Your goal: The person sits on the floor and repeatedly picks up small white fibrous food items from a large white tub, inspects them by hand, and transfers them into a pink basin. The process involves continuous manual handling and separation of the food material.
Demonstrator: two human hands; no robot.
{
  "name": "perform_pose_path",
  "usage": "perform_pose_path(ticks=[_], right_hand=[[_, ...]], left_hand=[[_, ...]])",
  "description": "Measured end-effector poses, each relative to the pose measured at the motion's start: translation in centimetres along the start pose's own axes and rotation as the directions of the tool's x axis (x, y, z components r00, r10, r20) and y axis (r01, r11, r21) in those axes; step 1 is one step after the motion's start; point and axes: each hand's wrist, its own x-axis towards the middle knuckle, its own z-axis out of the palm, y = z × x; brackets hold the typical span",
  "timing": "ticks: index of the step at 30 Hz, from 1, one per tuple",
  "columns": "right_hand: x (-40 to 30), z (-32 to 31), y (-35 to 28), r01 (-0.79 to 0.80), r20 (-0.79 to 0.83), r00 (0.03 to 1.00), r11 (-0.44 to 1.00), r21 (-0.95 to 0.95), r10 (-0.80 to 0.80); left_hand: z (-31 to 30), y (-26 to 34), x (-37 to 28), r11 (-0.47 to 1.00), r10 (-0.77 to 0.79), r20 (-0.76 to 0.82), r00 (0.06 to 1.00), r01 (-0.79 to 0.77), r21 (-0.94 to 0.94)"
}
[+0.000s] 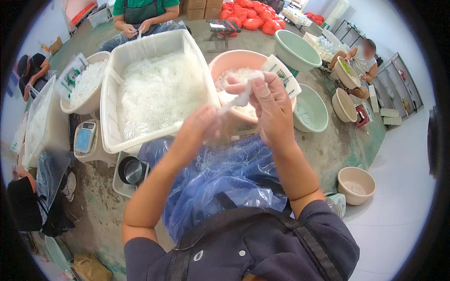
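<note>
A short bundle of white, translucent noodle-like strands (242,100) stretches between my two hands. My right hand (274,105) pinches its upper part between thumb and fingers, above the near side of a pink basin (242,55). The lower end runs into my left hand (203,123), which is blurred and closed around it near the tub's right corner. To the left, a large white rectangular tub (107,105) holds a mass of loose wet strands (161,91). Small white bundles (237,75) lie in the pink basin, and a white perforated basket (277,72) leans at its right side.
Blue plastic sheeting (225,175) covers my lap. Left of me stand a scale (85,137) on a stool and a dark metal pot (132,170) in a tray. Green basins (311,109) are at right. A co-worker (146,14) sits beyond the tub; other people work at both sides.
</note>
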Motion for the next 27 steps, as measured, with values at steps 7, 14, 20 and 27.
perform_pose_path(ticks=[7,14,20,27], right_hand=[[5.2,-6.3,6.4,-0.348,0.299,0.937,0.435,0.83,0.179],[6.6,-5.2,10.9,-0.265,-0.063,0.964,0.956,-0.122,0.259],[7.7,-2.2,7.5,0.403,0.053,0.895,0.755,-0.517,-0.442],[4.8,-4.9,11.1,0.379,0.24,0.85,0.228,-0.897,-0.47]], left_hand=[[0.3,-4.9,4.6,0.76,0.333,-0.023,0.943,-0.254,0.598],[-0.3,1.6,12.8,0.465,-0.166,0.245,0.955,0.295,-0.835],[-4.1,-7.2,10.9,0.431,-0.187,0.048,0.981,0.126,-0.893],[4.7,-10.2,1.0,0.965,-0.248,-0.43,0.868,0.184,-0.184]])
